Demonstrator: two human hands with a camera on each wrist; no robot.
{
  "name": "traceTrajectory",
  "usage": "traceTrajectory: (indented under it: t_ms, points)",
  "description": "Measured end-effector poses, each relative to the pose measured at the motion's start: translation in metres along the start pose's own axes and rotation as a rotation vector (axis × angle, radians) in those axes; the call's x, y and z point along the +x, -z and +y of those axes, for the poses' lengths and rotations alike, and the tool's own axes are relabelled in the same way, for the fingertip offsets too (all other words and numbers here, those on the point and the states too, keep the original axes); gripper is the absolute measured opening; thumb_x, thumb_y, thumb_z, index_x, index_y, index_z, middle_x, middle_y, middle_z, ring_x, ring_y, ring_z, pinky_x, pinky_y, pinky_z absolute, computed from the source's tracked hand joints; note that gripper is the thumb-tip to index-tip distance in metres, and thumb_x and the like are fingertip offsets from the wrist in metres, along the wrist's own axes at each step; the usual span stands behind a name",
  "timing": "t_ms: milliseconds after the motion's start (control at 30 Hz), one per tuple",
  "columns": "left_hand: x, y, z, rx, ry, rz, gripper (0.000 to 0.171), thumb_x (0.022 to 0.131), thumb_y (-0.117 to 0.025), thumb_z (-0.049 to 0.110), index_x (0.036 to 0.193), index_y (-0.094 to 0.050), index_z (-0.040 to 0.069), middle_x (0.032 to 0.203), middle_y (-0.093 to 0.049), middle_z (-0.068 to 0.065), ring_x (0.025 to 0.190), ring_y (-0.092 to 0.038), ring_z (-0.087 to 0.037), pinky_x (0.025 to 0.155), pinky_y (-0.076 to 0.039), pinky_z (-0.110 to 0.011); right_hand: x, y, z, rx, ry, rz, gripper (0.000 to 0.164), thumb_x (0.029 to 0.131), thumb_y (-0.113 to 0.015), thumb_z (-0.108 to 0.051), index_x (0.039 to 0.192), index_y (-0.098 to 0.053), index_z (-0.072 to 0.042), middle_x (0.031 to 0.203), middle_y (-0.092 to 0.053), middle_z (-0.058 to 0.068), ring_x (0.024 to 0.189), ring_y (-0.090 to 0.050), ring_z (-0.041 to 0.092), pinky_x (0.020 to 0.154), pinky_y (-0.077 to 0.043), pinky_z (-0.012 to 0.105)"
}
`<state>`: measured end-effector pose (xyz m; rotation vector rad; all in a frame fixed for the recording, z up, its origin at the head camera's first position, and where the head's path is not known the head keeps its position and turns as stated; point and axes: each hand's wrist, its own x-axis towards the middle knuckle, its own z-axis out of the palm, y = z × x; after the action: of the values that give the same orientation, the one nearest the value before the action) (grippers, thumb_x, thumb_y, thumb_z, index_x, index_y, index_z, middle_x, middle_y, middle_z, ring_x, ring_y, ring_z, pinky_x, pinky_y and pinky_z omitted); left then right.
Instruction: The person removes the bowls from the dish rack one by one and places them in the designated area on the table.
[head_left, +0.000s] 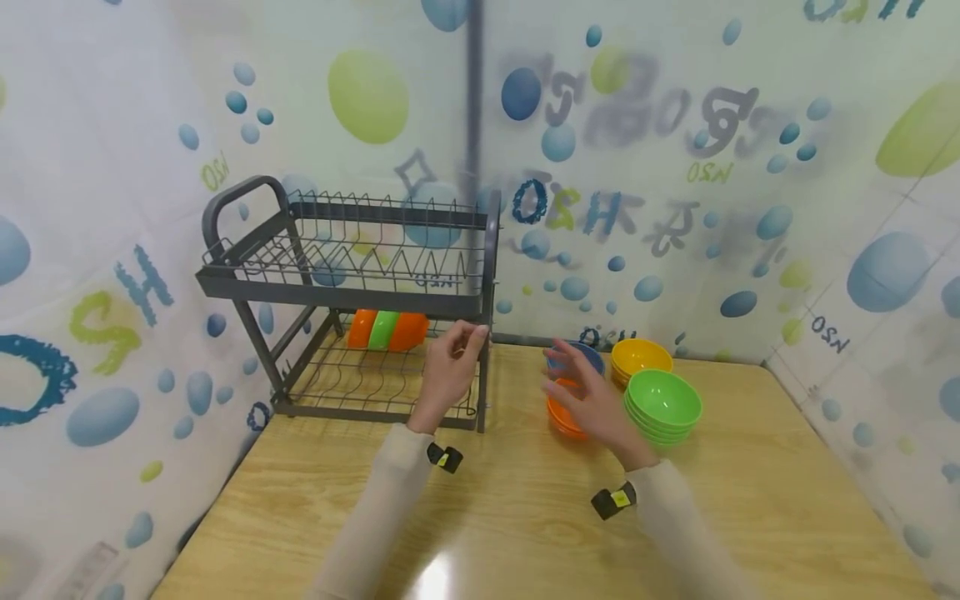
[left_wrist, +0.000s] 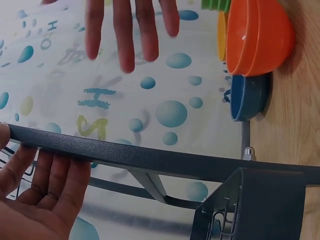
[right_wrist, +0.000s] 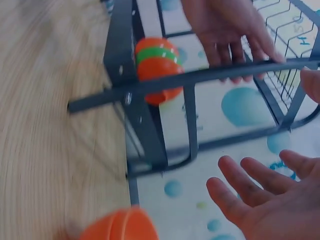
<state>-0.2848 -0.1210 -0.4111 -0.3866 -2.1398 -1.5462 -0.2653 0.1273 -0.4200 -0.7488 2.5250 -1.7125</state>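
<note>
My left hand is at the right front post of a dark two-tier dish rack. In the left wrist view its fingers go behind the post, with the thumb on the other side, gripping it. My right hand hovers with spread fingers in front of a stack of orange bowls, holding nothing. In the right wrist view that hand appears palm up, apart from the rack. Two orange bowls with a green bowl between them stand on edge in the rack's lower tier.
Behind the orange stack is a blue bowl. Yellow bowls and a stack of green bowls stand to its right. The wooden table meets a patterned curtain at the back. The rack's upper wire tier holds no dishes.
</note>
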Motion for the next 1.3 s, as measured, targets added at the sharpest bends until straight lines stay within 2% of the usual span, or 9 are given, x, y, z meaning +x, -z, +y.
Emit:
traceTrajectory:
  t_ms: [233, 500, 667, 733, 867, 967, 1000, 1100, 1300]
  points:
    - [0.005, 0.010, 0.003, -0.054, 0.034, -0.100, 0.028, 0.106, -0.058, 0.035, 0.102, -0.071, 0.010, 0.094, -0.072, -0.011, 0.083, -0.066, -0.023, 0.076, -0.057, -0.032, 0.019, -0.015, -0.022, 0.086, -0.030, -0.050, 0.065, 0.105, -0.059, -0.040, 0.161, -0.027, -0.030, 0.161, -0.044, 0.009, 0.143, -0.050, 0.035, 0.116, -0.041, 0.057]
    - [0.015, 0.033, -0.004, 0.051, 0.074, -0.222, 0.033, 0.101, -0.063, 0.045, 0.118, -0.073, 0.018, 0.119, -0.073, -0.004, 0.109, -0.070, -0.023, 0.101, -0.056, -0.046, 0.040, -0.024, -0.045, 0.125, -0.025, -0.055, 0.064, 0.104, -0.058, -0.044, 0.160, -0.029, -0.035, 0.160, -0.045, 0.005, 0.147, -0.046, 0.031, 0.120, -0.038, 0.057]
    - [0.024, 0.051, -0.016, 0.127, 0.080, -0.196, 0.043, 0.099, -0.064, 0.052, 0.127, -0.070, 0.020, 0.131, -0.067, -0.006, 0.123, -0.065, -0.029, 0.106, -0.052, -0.053, 0.051, -0.031, -0.054, 0.128, 0.004, -0.042, 0.061, 0.105, -0.057, -0.043, 0.159, -0.032, -0.034, 0.158, -0.048, 0.004, 0.145, -0.048, 0.030, 0.119, -0.040, 0.054]
    - [0.029, 0.058, -0.020, 0.184, 0.117, -0.173, 0.056, 0.098, -0.061, 0.059, 0.133, -0.067, 0.016, 0.139, -0.062, -0.010, 0.129, -0.059, -0.034, 0.109, -0.049, -0.057, 0.055, -0.033, -0.057, 0.124, 0.008, -0.030, 0.058, 0.105, -0.057, -0.043, 0.158, -0.035, -0.034, 0.157, -0.050, 0.003, 0.144, -0.049, 0.028, 0.118, -0.042, 0.052]
    - [0.038, 0.074, -0.031, 0.220, 0.171, -0.149, 0.058, 0.101, -0.056, 0.058, 0.145, -0.057, 0.021, 0.152, -0.053, -0.012, 0.141, -0.049, -0.038, 0.116, -0.040, -0.060, 0.062, -0.038, -0.062, 0.106, 0.016, 0.000, 0.054, 0.105, -0.057, -0.045, 0.155, -0.043, -0.031, 0.153, -0.053, 0.001, 0.141, -0.052, 0.024, 0.116, -0.045, 0.049]
    - [0.045, 0.085, -0.043, 0.203, 0.112, -0.122, 0.051, 0.105, -0.057, 0.044, 0.151, -0.050, 0.025, 0.158, -0.048, -0.007, 0.146, -0.045, -0.035, 0.118, -0.038, -0.060, 0.066, -0.042, -0.067, 0.080, 0.010, 0.036, 0.053, 0.104, -0.058, -0.047, 0.152, -0.048, -0.026, 0.152, -0.055, 0.001, 0.141, -0.052, 0.022, 0.116, -0.045, 0.047]
    - [0.047, 0.087, -0.047, 0.206, 0.088, -0.104, 0.051, 0.105, -0.058, 0.042, 0.152, -0.049, 0.025, 0.158, -0.048, -0.006, 0.146, -0.045, -0.035, 0.118, -0.038, -0.060, 0.067, -0.043, -0.068, 0.069, 0.008, 0.049, 0.052, 0.104, -0.058, -0.046, 0.151, -0.049, -0.025, 0.151, -0.055, 0.002, 0.142, -0.051, 0.022, 0.117, -0.044, 0.047]
    - [0.052, 0.094, -0.056, 0.235, 0.086, -0.072, 0.055, 0.105, -0.058, 0.041, 0.156, -0.044, 0.025, 0.161, -0.044, -0.005, 0.147, -0.043, -0.035, 0.117, -0.039, -0.061, 0.070, -0.045, -0.071, 0.042, 0.012, 0.091, 0.050, 0.104, -0.058, -0.044, 0.147, -0.055, -0.019, 0.149, -0.058, 0.004, 0.140, -0.054, 0.024, 0.117, -0.044, 0.047]
    - [0.056, 0.099, -0.065, 0.318, 0.174, -0.089, 0.061, 0.105, -0.053, 0.050, 0.158, -0.040, 0.022, 0.156, -0.049, -0.013, 0.137, -0.052, -0.038, 0.111, -0.047, -0.058, 0.074, -0.047, -0.069, 0.039, 0.052, 0.157, 0.037, 0.105, -0.060, -0.037, 0.131, -0.068, -0.013, 0.128, -0.072, 0.009, 0.112, -0.071, 0.030, 0.105, -0.055, 0.045]
